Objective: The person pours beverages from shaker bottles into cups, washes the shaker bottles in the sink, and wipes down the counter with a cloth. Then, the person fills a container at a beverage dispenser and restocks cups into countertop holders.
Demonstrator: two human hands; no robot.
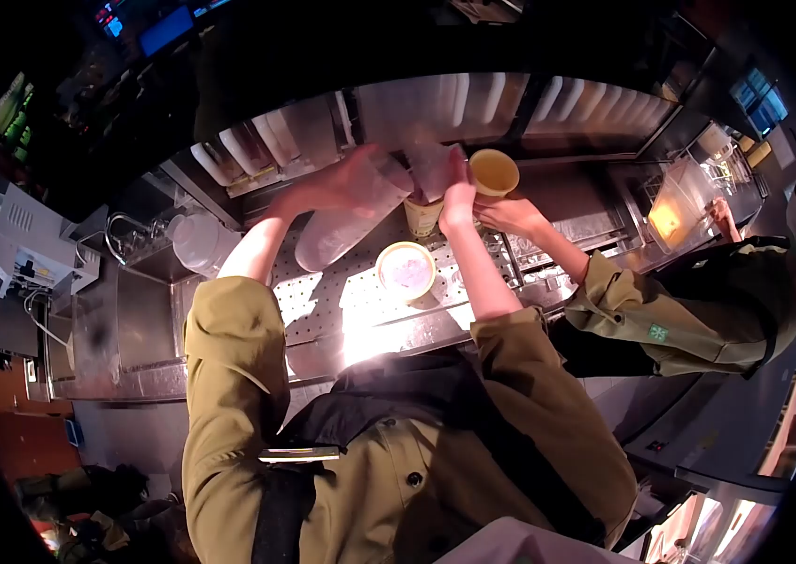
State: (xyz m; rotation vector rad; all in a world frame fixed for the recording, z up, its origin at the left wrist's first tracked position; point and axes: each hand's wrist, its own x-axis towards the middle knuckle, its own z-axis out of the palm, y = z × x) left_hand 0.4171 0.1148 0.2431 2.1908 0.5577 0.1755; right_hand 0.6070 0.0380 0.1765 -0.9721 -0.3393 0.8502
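My left hand (353, 179), blurred by motion, is closed around a tilted clear plastic cup (387, 188). Its rim points toward a patterned paper cup (423, 221) on the perforated steel counter. Above that paper cup, my right hand (457, 193) grips a translucent piece (429, 167), too blurred to name more exactly. Nearer to me stands another paper cup (405, 273) with a pale, whitish-purple content. A long translucent container (342, 235) lies below my left forearm. To the right, a co-worker's hand (514, 216) is at a yellow paper cup (495, 173).
Clear containers (199, 242) stand by the sink and faucet (121, 230) on the left. Upright bins with white handles (483, 99) line the back. The co-worker's sleeve (633, 301) reaches in from the right, near a lit clear container (672, 218).
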